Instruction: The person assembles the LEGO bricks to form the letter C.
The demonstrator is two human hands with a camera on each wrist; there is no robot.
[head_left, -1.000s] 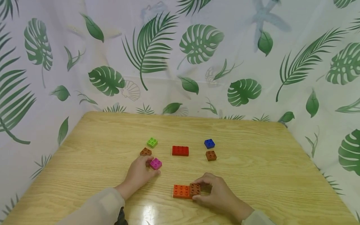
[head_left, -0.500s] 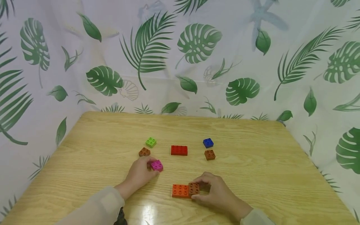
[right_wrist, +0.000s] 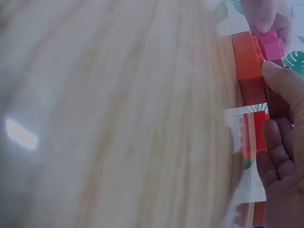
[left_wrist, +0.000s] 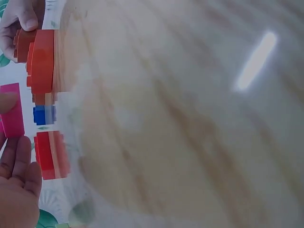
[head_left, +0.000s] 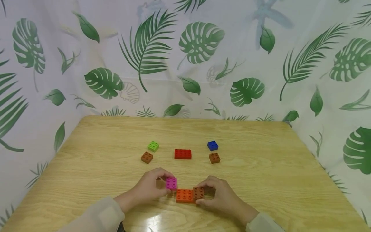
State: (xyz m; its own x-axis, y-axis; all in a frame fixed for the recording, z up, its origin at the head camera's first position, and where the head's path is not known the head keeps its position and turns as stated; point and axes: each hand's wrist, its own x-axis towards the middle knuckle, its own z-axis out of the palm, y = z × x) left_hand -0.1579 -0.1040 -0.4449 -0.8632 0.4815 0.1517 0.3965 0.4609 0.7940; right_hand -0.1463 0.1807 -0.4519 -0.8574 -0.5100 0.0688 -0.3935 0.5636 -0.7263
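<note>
My left hand pinches a small pink toy brick between thumb and fingers, just behind the left end of an orange brick. In the left wrist view that pink brick is off the table surface, apart from the orange brick. The orange brick lies studs up on the table. On its right end sits a brown brick, which my right hand grips by its sides. Part of the brown brick is hidden by the right thumb in the right wrist view.
Farther back on the wooden table lie a red brick, a blue brick, a second brown brick, a lime green brick and a third brown brick. Leaf-patterned cloth hangs behind.
My left hand has carried the pink brick right and toward me, away from the brown brick at left, up to the orange one. The right hand keeps its grip in place.
</note>
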